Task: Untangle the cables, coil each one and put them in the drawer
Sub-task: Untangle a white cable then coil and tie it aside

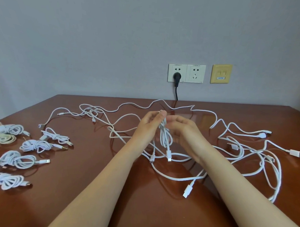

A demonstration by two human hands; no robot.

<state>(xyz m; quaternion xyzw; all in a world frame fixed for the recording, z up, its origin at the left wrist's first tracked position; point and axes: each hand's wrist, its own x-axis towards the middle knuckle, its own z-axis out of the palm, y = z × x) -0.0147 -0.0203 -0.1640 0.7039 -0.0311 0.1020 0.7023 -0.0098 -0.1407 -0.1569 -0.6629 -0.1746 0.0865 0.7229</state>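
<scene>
Between left hand (149, 124) and right hand (184, 132), a half-coiled white cable (165, 138) is pinched at its top by both, its loops hanging. The loops are best kept even, and the tail wrapped round the middle. Tangled cables (187, 191) are spread beneath and to the right. Tied coils (34, 145) lie far left on the glossy brown desk (89, 188). Wall sockets (186, 73) are noted beyond; the drawer is unseen.

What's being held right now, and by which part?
A looped white cable: left hand grips its top end, right hand pinches it just below; loops and connector hang free.
</scene>
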